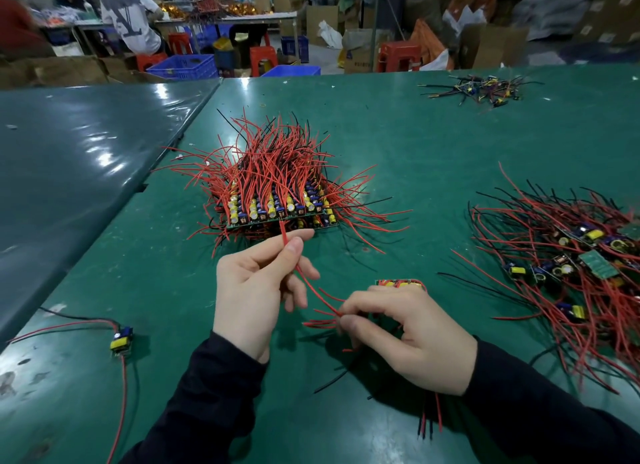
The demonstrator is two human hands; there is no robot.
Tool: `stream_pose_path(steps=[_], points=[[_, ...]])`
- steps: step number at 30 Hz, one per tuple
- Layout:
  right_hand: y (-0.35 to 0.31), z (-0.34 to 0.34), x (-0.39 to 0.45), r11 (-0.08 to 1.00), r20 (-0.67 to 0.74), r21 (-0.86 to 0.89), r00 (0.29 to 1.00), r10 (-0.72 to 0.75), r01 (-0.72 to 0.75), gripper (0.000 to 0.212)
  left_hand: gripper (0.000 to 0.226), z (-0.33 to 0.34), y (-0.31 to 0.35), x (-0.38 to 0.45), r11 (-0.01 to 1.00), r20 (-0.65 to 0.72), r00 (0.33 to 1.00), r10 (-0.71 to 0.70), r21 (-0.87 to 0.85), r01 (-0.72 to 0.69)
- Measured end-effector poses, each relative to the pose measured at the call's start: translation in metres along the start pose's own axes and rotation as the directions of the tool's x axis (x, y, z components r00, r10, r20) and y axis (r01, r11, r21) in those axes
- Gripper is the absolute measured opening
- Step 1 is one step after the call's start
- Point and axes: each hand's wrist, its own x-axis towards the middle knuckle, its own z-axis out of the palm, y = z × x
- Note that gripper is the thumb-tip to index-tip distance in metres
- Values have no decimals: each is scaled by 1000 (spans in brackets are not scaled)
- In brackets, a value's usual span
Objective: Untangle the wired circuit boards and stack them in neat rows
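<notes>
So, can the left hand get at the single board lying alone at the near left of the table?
Probably yes, but not yet. The left hand pinches a red wire and must release it first. The green table between it and the single board shows nothing in the way.

Glossy green sheeting covers the table (415, 134) — smooth, plastic-looking, throwing back white glare, scuffed and smudged at the near left edge. The stacked boards (280, 207) show flat green board edges under shiny yellow and blue components, their red wires in smooth, satiny insulation with thinner black ones among them. Same finish on the red wire (311, 287) between the hands. The sleeve (204, 394) is dark, matt cloth. Loose boards (568, 263) on the right show matt green faces. Beyond — hard red plastic stools (263, 60), blue plastic crates (183, 67), dull brown cardboard boxes (495, 44).
</notes>
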Motion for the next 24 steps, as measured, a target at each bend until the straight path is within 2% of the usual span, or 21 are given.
stream_pose_path(steps=[4,9,12,16,20,24], points=[[-3,-4,0,973,81,219,995,50,-67,20,18,-4,4,4,995,-6,999,-52,-85,51],[-7,-8,1,857,222,482,972,81,-182,20,14,-7,7,7,982,-21,997,-72,-176,67],[-8,-7,1,811,252,544,964,85,-214,20,8,-7,5,5,993,-63,997,43,-105,-49],[-9,-6,0,793,248,570,965,85,-216,20,14,-4,1,4,977,-116,970,214,41,-211],[-11,-9,1,773,244,597,966,83,-217,19,14,-1,0,4,964,-101,958,267,40,-264],[-12,-11,1,740,245,634,966,81,-223,20,19,-4,-3,6,919,-82,925,372,174,-354]])
